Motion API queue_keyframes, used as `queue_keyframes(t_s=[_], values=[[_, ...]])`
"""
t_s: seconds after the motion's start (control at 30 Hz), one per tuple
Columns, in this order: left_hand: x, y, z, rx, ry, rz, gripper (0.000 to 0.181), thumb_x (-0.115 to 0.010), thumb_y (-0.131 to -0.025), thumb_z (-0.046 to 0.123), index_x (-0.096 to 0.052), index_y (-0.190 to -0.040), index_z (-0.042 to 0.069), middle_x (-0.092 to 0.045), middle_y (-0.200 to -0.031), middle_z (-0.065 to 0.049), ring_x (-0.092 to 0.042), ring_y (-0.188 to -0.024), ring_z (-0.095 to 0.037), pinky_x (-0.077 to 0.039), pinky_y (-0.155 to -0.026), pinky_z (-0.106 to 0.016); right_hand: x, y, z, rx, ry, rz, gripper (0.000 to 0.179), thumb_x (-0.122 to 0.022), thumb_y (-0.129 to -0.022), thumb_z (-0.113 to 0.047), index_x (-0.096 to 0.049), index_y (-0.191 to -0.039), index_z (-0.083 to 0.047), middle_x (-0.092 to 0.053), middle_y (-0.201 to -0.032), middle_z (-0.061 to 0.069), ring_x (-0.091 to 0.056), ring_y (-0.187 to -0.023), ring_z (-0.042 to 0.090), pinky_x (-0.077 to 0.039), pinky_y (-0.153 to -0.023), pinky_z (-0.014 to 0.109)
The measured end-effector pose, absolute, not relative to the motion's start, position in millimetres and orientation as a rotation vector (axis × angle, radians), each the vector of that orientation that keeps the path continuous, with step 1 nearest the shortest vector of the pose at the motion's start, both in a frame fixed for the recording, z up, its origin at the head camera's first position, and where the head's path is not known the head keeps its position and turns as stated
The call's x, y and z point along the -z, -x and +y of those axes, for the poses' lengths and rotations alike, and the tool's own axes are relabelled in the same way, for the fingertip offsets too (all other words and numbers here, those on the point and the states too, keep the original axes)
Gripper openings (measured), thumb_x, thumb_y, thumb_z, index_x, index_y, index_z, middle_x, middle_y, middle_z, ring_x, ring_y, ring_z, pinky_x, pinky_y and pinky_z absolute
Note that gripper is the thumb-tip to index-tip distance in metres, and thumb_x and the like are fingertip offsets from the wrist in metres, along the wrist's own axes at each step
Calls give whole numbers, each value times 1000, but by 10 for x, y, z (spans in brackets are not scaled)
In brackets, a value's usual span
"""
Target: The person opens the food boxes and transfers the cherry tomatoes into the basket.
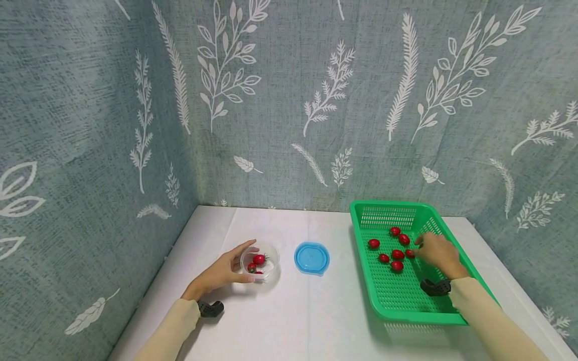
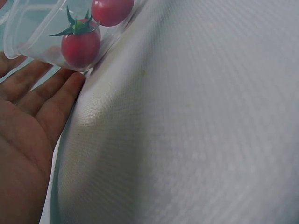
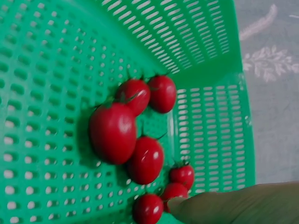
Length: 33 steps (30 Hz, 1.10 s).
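Observation:
My left hand (image 1: 228, 265) holds a clear round plastic container (image 1: 272, 271), thumb on the near side and fingers round the far side. Inside lie several red cherry tomatoes (image 1: 259, 259); one with a green stem shows closely in the left wrist view (image 2: 80, 46). On the right, my right hand (image 1: 435, 253) reaches into a green basket (image 1: 375, 301). One digit touches a small cherry tomato (image 3: 174, 193) there, while thumb and forefinger look apart in the head view. Several other cherry tomatoes (image 1: 397, 266) lie beside it on the basket floor.
A blue lid (image 1: 311, 258) lies flat on the white-covered table (image 1: 289, 311), between the container and the basket. Patterned grey-green cloth (image 1: 280, 100) hangs behind the table and along both sides. The basket's raised rim (image 3: 245, 121) surrounds the right hand's work.

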<state>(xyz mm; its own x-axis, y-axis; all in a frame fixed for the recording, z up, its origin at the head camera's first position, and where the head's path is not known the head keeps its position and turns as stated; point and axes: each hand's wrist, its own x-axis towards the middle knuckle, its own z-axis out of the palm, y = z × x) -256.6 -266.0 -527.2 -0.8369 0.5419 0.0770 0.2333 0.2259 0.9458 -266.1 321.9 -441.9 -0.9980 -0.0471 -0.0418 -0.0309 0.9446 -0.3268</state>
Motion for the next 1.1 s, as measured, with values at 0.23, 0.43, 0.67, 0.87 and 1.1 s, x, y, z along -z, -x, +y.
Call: queue_keyframes(t_s=[0.23,0.43,0.67,0.87,1.1], values=[[5280,2579,-2670,-1641,-724,2242,104,-88,-84,15,-22,-165,13,-40,-159,-13,-32,-150,-33,-30,-117,-54,4314,2633,3044,659,226,3143,34,-76,-93,-19,-71,-114,8,-73,-103,24,-69,-78,32,-54,-59,45],[5281,2573,-2665,-1632,-722,2259,103,-87,-85,15,-22,-165,12,-40,-159,-13,-31,-150,-34,-30,-117,-55,4231,2632,2794,783,353,3154,29,-74,-95,-17,-73,-114,4,-73,-102,19,-68,-81,31,-55,-67,48],[5255,2547,-2654,-1645,-713,2241,104,-87,-85,14,-22,-165,14,-40,-160,-13,-27,-152,-33,-27,-119,-59,4165,2665,2451,888,492,3155,26,-73,-96,-15,-73,-117,1,-74,-99,13,-68,-87,30,-55,-72,48],[5256,2550,-2660,-1643,-724,2233,103,-87,-85,15,-21,-165,13,-39,-160,-14,-25,-153,-35,-25,-119,-59,4110,2693,2122,926,625,3141,24,-75,-95,-14,-73,-115,0,-75,-99,12,-66,-73,20,-50,-64,40],[5262,2559,-2667,-1634,-723,2240,103,-87,-85,15,-22,-165,14,-38,-160,-15,-27,-152,-34,-27,-119,-57,4097,2751,1807,959,678,3109,20,-76,-94,-15,-75,-111,-5,-74,-96,8,-60,-67,13,-46,-57,33]])
